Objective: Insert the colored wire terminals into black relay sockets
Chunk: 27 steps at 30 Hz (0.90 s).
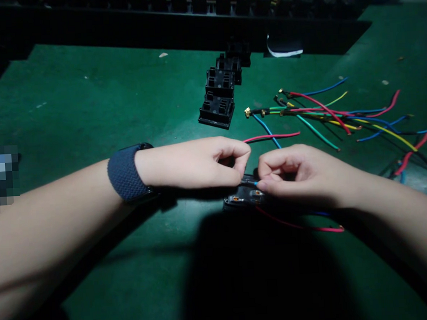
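Evidently, the step in hand was the fitting of a thin blue wire with a dark end [256, 183] to a flat black plastic housing [242, 195], just below and right of the frame's centre. The left-hand grip [210, 162] was narrow, thumb and forefinger pinched together, seemingly on the dark end; the right-hand grip [303, 174] was likewise narrow, closed on the blue length just beside it. By judgement, the next move called for a steady housing, the wire's end kept in line, and a short, straight push; how far it was seated could not be told.

The housing was dark and slightly glossy, with small orange metal contacts [236, 199] in its visible face, its right part hidden by hand and shadow. Whether it rested on the green surface [124, 88] could not be told. A thin red wire with a bare tip [326, 228] ran from its lower edge towards the right. Similar black plastic blocks [218, 107] stood in line at upper centre; loose multicoloured wires [318, 110] lay at upper right.
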{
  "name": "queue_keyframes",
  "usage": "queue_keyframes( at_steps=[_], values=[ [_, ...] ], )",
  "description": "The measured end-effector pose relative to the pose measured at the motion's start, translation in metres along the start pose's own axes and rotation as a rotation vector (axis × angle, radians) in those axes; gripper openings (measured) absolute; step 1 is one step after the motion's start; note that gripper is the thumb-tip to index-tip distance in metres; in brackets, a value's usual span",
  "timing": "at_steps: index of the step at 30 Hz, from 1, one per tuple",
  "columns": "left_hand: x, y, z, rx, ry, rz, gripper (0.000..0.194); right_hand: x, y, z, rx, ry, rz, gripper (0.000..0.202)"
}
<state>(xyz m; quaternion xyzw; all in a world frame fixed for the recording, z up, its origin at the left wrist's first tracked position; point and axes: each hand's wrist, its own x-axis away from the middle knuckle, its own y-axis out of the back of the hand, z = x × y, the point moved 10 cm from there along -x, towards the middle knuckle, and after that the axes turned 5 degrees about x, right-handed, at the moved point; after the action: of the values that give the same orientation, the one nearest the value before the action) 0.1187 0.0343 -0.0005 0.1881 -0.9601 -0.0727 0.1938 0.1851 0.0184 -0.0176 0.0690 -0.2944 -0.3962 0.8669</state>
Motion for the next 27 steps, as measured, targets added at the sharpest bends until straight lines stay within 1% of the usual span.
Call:
queue_keyframes(
  at_steps=[7, 11, 14, 18, 23, 27],
  values=[
    [-0.0014, 0.0005, -0.0018, 0.028, -0.016, -0.023, 0.006, -0.0015, 0.0021, 0.0040, 0.059, 0.049, 0.002, 0.026],
    [-0.0012, 0.0007, -0.0053, 0.061, -0.062, -0.021, 0.007, -0.0010, 0.0021, 0.0046, 0.068, 0.065, 0.002, 0.027],
    [-0.0007, 0.0021, -0.0052, 0.074, -0.071, -0.034, 0.007, -0.0007, 0.0014, 0.0054, 0.062, 0.080, 0.004, 0.027],
    [0.0001, 0.0024, -0.0053, 0.068, -0.069, -0.046, 0.006, -0.0011, 0.0006, 0.0062, 0.061, 0.099, 0.003, 0.029],
    [-0.0005, 0.0021, -0.0024, 0.026, -0.018, -0.062, 0.007, -0.0018, 0.0008, 0.0073, 0.082, 0.104, 0.001, 0.030],
    [-0.0005, 0.0011, -0.0026, -0.009, -0.007, -0.050, 0.007, -0.0013, 0.0019, 0.0085, 0.092, 0.093, 0.000, 0.028]
  ],
)
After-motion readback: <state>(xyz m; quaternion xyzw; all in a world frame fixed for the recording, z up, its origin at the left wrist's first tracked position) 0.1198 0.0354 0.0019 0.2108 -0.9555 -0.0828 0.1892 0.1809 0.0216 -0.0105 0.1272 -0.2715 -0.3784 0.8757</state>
